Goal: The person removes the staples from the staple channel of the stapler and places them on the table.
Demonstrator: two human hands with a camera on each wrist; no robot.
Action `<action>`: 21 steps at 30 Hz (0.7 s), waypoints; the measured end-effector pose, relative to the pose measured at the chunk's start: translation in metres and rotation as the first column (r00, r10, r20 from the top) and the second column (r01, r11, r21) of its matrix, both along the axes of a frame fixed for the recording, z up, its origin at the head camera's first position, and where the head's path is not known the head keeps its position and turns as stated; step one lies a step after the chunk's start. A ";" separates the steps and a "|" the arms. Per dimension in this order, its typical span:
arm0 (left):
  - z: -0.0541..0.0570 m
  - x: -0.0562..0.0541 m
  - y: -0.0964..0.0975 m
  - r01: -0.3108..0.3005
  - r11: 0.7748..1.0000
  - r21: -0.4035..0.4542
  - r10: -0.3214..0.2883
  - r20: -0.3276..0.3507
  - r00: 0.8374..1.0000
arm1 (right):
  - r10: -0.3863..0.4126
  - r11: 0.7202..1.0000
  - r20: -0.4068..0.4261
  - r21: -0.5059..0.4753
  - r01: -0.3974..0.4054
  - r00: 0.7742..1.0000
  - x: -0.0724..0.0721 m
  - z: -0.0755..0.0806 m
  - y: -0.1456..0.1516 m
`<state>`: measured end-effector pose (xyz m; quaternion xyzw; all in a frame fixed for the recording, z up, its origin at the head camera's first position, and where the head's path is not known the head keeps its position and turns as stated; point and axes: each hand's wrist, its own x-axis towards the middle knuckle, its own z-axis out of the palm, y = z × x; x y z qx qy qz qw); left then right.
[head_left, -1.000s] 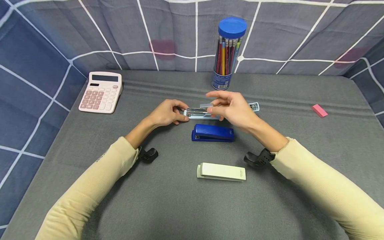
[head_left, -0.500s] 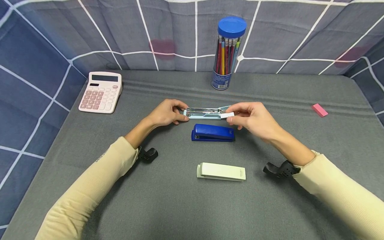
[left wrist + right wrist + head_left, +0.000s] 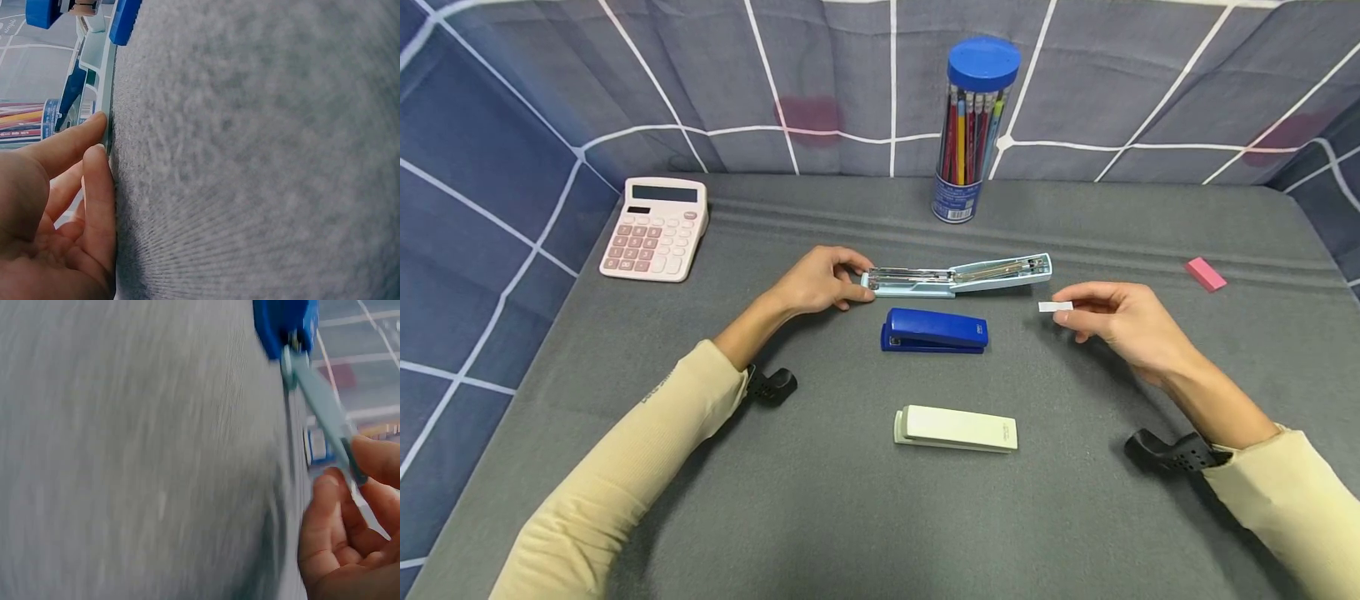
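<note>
The light blue stapler [image 3: 917, 290] lies swung wide apart on the table, its metal channel bared and its upper arm stretching to the right. My left hand [image 3: 822, 282] pinches the left end of its base between thumb and fingers; in the left wrist view the fingertips sit right at that end. To the right of the stapler, my right hand [image 3: 1127, 327] holds a small silvery-white strip of staples [image 3: 1055, 307] by its end, between thumb and fingers. The right wrist view is blurred. A dark blue stapler [image 3: 934, 330] sits just in front of the light blue one.
A pale green stapler [image 3: 957, 428] lies nearer the front. Behind stands a clear tub of pencils [image 3: 970, 137] with a blue lid. A pink calculator [image 3: 655, 229] is at the back left, a pink eraser [image 3: 1206, 274] at the right. Grid-patterned cloth [image 3: 850, 83] backs the table.
My right hand has drawn away from the light blue stapler to the right, carrying the strip of staples, so the upper arm shows fully. My left hand has stayed at the base's end.
</note>
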<state>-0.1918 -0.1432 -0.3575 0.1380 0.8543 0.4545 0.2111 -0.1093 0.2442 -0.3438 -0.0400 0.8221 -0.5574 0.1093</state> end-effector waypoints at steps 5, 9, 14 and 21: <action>0.000 0.000 0.001 0.001 1.000 -0.008 -0.001 -0.002 1.000 | -0.009 0.993 0.032 0.118 0.005 0.999 -0.006 -0.006 0.023; 0.000 0.000 0.001 0.001 1.000 -0.007 -0.001 -0.002 1.000 | 0.015 0.980 0.031 0.198 -0.020 0.999 -0.009 -0.008 0.029; 0.000 0.000 0.001 0.001 1.000 -0.006 -0.001 -0.001 1.000 | 0.046 0.949 0.015 0.311 -0.048 0.999 -0.011 -0.009 0.028; 0.001 0.000 0.000 -0.001 1.000 0.000 0.001 0.007 1.000 | 0.074 0.915 -0.053 0.401 -0.047 0.996 -0.011 -0.010 0.026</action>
